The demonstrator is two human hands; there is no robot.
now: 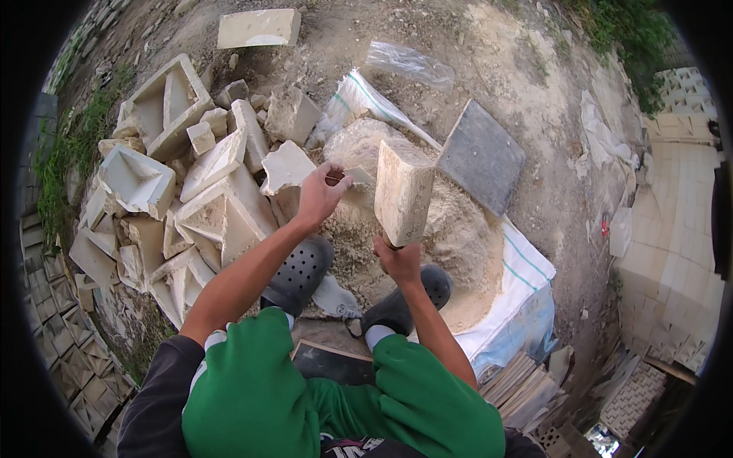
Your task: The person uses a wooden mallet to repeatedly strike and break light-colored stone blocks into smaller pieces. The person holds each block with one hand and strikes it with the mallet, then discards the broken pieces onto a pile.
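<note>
My right hand (397, 258) is wrapped round the short handle of a big, dust-covered block-headed mallet (405, 192), its head raised in front of me. To the left, my left hand (321, 192) pinches a small flat pale fragment (356, 178) between thumb and fingers. Below both hands spreads a heap of crushed pale rubble and powder (458, 244) on a white woven sheet (527, 267) with green stripes. Beside my left hand lies a broken pale chunk (289, 166), at the edge of a pile of broken moulded blocks (221, 214).
A dark square slab (482, 156) rests at the heap's far right edge. Beyond it lies a clear plastic bag (411, 65), and a pale rectangular block (259, 28) is at the far left. My dark clogs (299, 269) stand at the heap's near edge. Stacked thin slabs (527, 385) are at lower right.
</note>
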